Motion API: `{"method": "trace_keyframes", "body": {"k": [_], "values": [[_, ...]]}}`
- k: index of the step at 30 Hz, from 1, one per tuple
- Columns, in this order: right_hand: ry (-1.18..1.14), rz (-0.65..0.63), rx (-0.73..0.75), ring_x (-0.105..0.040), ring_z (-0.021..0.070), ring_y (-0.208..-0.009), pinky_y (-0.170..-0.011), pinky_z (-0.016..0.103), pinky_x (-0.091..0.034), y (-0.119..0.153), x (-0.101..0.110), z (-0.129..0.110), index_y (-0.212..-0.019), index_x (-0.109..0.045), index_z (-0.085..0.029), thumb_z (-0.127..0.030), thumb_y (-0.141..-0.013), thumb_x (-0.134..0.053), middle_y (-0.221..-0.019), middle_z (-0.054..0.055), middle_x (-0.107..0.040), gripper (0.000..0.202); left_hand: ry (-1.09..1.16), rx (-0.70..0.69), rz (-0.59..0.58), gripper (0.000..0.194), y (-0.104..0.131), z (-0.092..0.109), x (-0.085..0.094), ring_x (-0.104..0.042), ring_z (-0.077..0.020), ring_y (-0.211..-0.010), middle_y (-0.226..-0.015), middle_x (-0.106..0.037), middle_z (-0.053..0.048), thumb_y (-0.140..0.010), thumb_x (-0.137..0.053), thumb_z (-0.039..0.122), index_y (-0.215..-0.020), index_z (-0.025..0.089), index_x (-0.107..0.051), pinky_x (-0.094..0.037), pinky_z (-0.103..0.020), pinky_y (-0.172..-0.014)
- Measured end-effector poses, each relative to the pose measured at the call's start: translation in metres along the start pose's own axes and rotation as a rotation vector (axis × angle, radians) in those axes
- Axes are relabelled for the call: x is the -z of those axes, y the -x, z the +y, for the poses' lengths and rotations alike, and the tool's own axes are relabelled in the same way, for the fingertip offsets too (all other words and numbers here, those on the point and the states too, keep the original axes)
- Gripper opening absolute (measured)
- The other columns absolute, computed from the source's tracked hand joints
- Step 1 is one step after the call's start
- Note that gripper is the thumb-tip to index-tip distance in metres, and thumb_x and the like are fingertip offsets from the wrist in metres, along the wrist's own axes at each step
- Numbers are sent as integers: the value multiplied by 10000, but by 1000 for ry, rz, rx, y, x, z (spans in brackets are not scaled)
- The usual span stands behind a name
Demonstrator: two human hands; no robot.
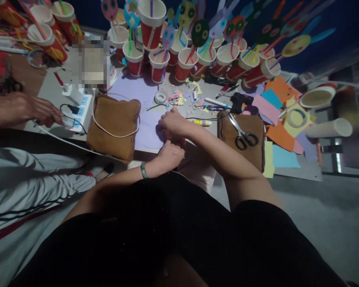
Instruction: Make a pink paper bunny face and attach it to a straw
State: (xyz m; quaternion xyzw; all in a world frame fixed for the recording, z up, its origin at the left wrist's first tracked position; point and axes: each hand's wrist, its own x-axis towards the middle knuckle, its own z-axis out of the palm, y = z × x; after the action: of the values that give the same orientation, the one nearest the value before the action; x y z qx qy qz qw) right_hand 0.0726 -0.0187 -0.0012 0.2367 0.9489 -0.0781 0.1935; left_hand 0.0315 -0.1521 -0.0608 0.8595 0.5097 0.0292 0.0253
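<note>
My right hand (176, 122) is at the table's front edge, over a lilac paper sheet (146, 137), its fingers curled downward. Just below it, my left hand (170, 156) is closed with its fingers bent in, a green bangle (144, 170) on the wrist. The two hands are close together; anything between them is hidden. A black cord passes behind my right hand toward a black glue gun (241, 100). Beyond my right hand lie a yellow glue stick (202, 123), a white marker (217, 103), a tape roll (160, 96) and paper scraps (178, 95).
Decorated red paper cups (187, 65) line the back. Black-handled scissors (245, 139) rest on a brown cushion (260, 159); another brown cushion (112, 115) sits left. A co-worker's hand (44, 109) is by a white power strip (83, 111). Coloured papers (278, 137) lie right.
</note>
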Motion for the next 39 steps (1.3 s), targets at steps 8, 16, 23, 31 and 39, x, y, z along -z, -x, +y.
{"method": "trace_keyframes", "body": {"k": [8, 16, 23, 31, 39], "values": [[-92, 105, 0, -592, 295, -1038, -899, 422, -249, 7, -5, 7, -1033, -749, -127, -238, -911, -588, -1084, 159, -750, 231, 7, 0, 18, 487, 0, 0, -2, -690, -221, -735, -821, -761, -132, -1001, -395, 129, -1438, -22, -546, -416, -421, -840], [-35, 42, -9, -601, 299, -1022, -943, 449, -252, 3, -1, 2, -1011, -765, -116, -207, -893, -585, -1041, 160, -758, 233, 29, -2, 16, 439, 0, -1, -4, -689, -218, -734, -812, -758, -146, -1024, -380, 171, -1328, 6, -650, -424, -425, -850], [-199, 151, 2, -599, 261, -951, -939, 433, -287, 6, -11, 8, -921, -739, -133, -187, -860, -556, -960, 129, -749, 200, 47, 11, 23, 376, -1, 0, -7, -695, -233, -775, -852, -760, -144, -1008, -415, 169, -1212, 63, -713, -421, -425, -856], [-1071, 429, -2, -526, 115, -629, -647, 263, -412, 36, -26, 35, -743, -617, -179, -276, -769, -673, -685, -17, -626, 115, 18, 19, 70, 459, -2, 1, -5, -686, -245, -788, -869, -742, -149, -987, -407, 141, -1380, -42, -557, -410, -463, -938], [-1640, 574, -263, -632, 146, -579, -558, 271, -501, 64, -59, 37, -854, -695, -181, -375, -542, -935, -666, -1, -693, 439, 37, 42, 47, 374, -4, 1, 1, -643, -262, -866, -963, -711, -161, -1026, -347, 165, -1202, 39, -651, -395, -444, -890]]}}
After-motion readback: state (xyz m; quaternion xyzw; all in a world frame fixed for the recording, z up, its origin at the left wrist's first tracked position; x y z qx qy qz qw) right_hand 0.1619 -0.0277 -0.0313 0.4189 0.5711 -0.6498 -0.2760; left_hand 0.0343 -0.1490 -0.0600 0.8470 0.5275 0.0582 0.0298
